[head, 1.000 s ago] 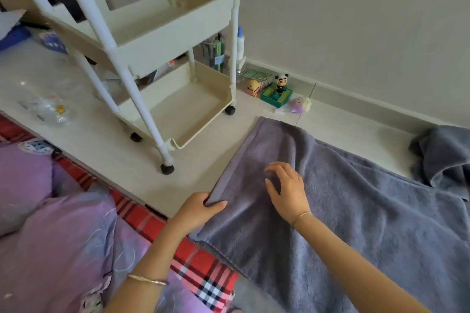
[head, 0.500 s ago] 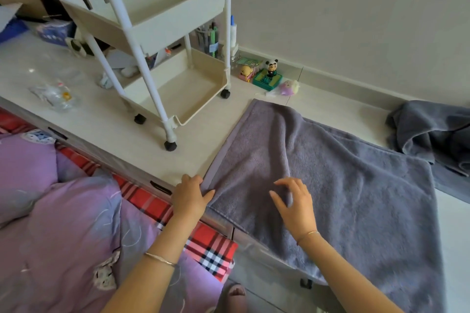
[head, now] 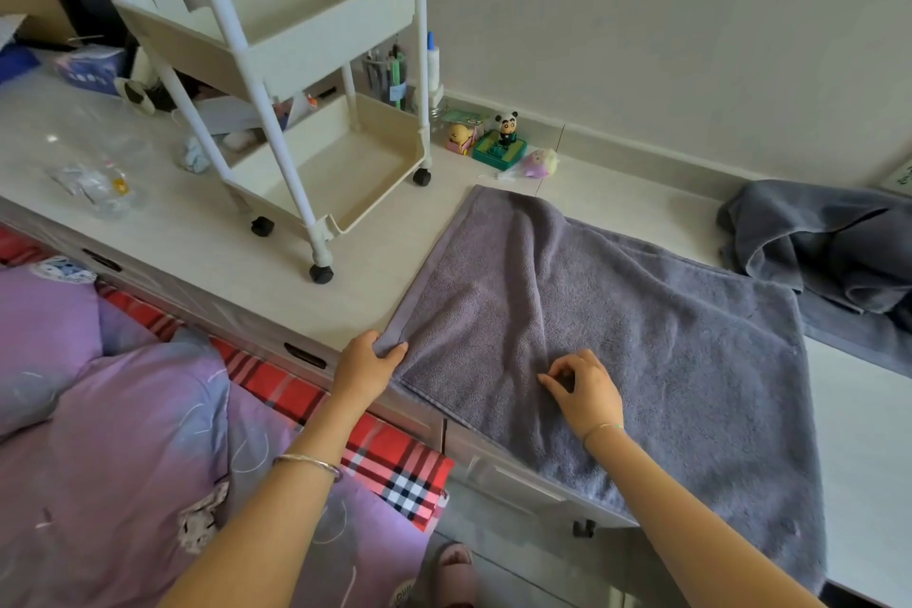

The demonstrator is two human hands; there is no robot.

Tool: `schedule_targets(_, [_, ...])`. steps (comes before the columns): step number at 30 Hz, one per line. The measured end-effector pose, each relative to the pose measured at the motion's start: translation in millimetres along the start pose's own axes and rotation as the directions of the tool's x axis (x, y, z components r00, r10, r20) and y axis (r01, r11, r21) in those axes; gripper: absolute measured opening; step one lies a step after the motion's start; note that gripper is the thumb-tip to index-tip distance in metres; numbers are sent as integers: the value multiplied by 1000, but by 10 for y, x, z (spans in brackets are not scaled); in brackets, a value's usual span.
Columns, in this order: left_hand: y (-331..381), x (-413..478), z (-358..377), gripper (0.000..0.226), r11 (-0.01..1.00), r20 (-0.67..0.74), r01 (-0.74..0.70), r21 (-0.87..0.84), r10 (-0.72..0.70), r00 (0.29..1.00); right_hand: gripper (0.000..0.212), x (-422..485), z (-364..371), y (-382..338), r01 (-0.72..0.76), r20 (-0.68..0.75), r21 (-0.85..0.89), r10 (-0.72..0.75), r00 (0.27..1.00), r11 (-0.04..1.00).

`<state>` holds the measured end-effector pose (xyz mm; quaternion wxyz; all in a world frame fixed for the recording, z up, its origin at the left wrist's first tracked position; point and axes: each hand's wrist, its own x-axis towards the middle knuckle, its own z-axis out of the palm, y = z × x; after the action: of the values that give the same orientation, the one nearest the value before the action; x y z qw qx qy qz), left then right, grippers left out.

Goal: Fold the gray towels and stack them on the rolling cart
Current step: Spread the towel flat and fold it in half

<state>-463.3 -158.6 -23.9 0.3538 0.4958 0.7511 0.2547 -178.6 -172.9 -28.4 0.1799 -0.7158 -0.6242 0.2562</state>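
Now the left hand (head: 367,363) pinches, grip closed, a corner of the gray towel (head: 641,311) at the front edge of the table (head: 380,272). The right hand (head: 587,390) rests curled on it, grip unclear.

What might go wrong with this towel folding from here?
1. The spread towel hangs over the counter's front edge, where the left hand pinches its corner; a tug might slide it off.
2. A ridge runs up the towel from the right hand; folding over it would likely leave a lumpy, uneven fold.
3. The panda figure stands near the towel's far corner and may get knocked over if that end lifts.
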Motion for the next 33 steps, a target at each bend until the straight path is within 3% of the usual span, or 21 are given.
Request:
schedule_targets(4, [-15,43,-18,32,999,19,37,-38,-36,999,18,57,-155,6,36,89,7,-37,995,999])
schedule_targets(7, [-20,49,-29,28,997,43,65,-39,-63,997,21,45,-387,100,48,15,86,-50,999,995])
schedule_targets(12, [32,19,-36,34,997,72,73,9,-74,995,16,-60,-362,190,26,-20,25,-26,999,999])
schedule_targets(16, [29,-2,-66,14,994,91,102,39,-105,990,13,-166,-116,-76,262,-94,15,-260,961,965])
schedule_targets(19, [-8,-17,-79,10,992,90,114,61,-120,989,24,-248,108,-276,437,-26,-56,-438,898,898])
schedule_targets(24, [-39,-59,-78,16,994,33,99,49,-101,994,43,-378,384,-346,517,116,-121,-505,855,848])
schedule_targets(33, [-137,-109,-53,31,996,-58,61,-59,-64,996,27,-417,423,-322,602,78,-215,-601,795,769])
